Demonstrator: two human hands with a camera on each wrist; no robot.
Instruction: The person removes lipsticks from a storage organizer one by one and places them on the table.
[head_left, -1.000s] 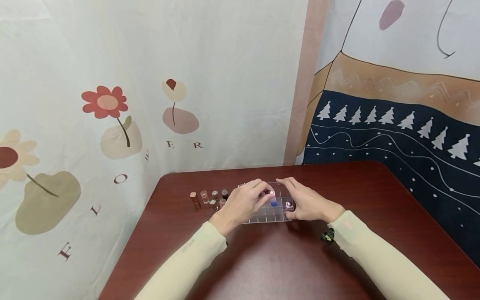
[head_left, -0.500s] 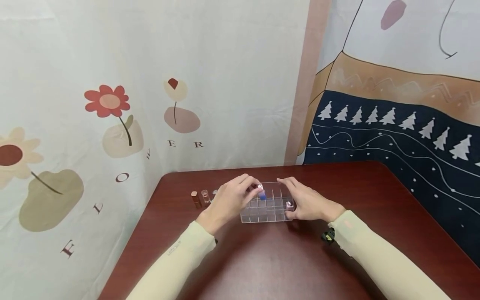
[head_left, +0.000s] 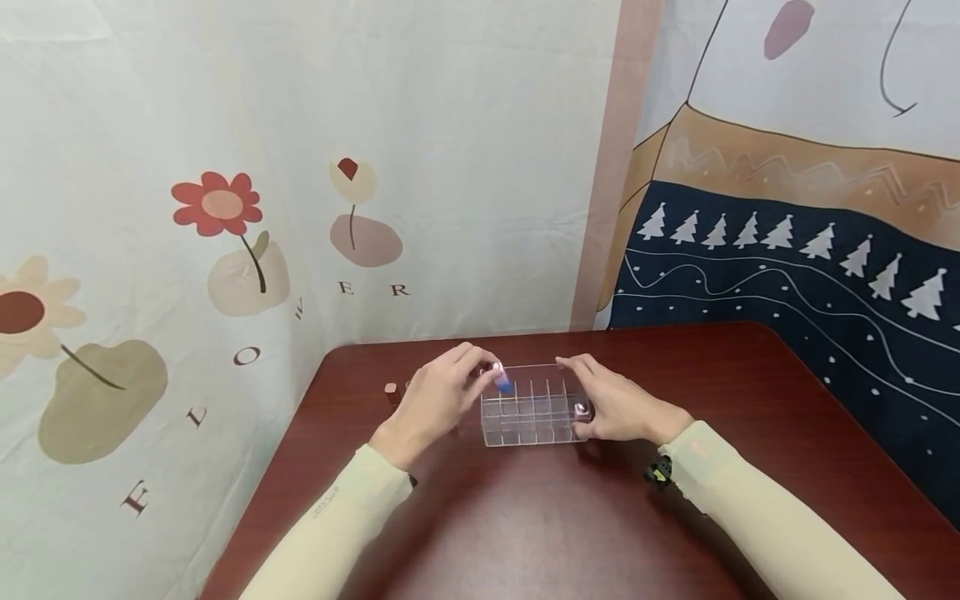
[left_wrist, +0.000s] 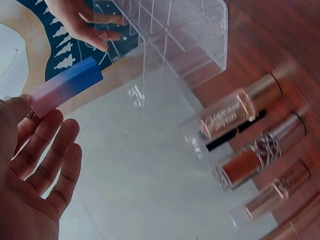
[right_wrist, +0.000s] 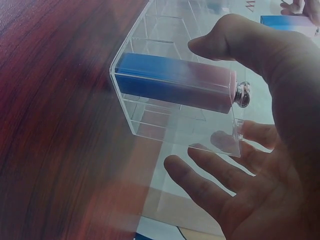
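Note:
My left hand [head_left: 435, 404] pinches a lipstick tube [left_wrist: 67, 87] between thumb and index finger, its other fingers loosely spread. The tube fades from pink to blue, with the blue end pointing away from the hand. In the head view it is just above the back left corner of a clear divided organizer [head_left: 528, 432]. My right hand [head_left: 624, 407] grips the organizer's right end, thumb at the front and fingers toward the back. A matching pink-and-blue lipstick tube [right_wrist: 175, 82] stands in a compartment at that end.
Left of the organizer, several lipsticks stand on the dark red table [head_left: 570, 517], mostly hidden behind the left hand in the head view. The left wrist view shows a clear-capped lipstick [left_wrist: 230, 115] and a brown-red one [left_wrist: 257, 155]. A printed cloth backdrop [head_left: 465, 208] hangs behind the table.
My left hand has moved left with the lipstick tube, from over the organizer's middle to its back left corner, covering more of the standing lipsticks. The right hand stays on the organizer.

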